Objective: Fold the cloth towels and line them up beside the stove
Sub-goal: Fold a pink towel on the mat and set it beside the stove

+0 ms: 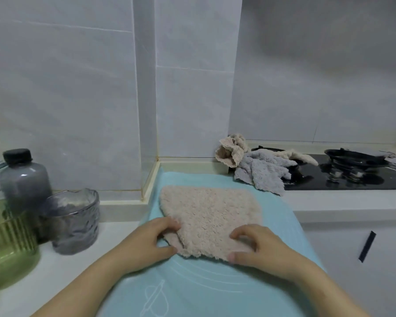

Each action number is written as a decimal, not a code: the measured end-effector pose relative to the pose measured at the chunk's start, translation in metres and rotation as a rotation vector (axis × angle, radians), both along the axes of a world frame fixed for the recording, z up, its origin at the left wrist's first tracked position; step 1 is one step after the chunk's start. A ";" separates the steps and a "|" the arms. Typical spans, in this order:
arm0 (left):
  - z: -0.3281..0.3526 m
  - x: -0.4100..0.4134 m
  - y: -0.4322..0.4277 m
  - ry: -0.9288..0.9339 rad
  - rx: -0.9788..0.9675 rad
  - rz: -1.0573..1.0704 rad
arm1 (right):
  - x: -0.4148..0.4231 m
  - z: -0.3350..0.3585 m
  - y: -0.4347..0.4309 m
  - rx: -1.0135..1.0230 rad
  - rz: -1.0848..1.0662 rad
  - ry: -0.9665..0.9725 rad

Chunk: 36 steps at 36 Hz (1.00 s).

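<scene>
Head view: left hand (pixel 157 239) and right hand (pixel 258 247) each pinch near edge of beige towel (pixel 210 211) on blue mat (pixel 281 227); likely risk: uneven lift skews fold, or cloth slips free.

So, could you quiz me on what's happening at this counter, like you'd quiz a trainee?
1. True or false: the beige towel lies on the blue mat.
2. The left hand and right hand both hold: A) a spoon, B) the towel's near edge, C) a plate?
3. Fill in: the crumpled towels lie partly on the ____.
Key: 1 true; 2 B; 3 stove.
</scene>
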<state>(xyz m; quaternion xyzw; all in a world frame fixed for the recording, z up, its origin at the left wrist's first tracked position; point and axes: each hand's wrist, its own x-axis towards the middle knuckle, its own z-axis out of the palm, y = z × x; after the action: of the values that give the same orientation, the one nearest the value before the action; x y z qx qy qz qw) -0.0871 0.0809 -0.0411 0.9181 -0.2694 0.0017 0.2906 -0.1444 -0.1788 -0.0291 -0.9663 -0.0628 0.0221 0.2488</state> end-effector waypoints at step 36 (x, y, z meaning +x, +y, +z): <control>0.018 -0.060 0.022 -0.325 0.122 0.148 | -0.064 0.009 -0.035 -0.184 -0.110 -0.258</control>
<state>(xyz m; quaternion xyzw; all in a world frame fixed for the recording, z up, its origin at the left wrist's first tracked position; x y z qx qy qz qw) -0.1471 0.1033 -0.0235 0.9390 -0.2441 0.1552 0.1862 -0.2083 -0.2140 -0.0205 -0.9818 -0.0390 -0.1099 0.1502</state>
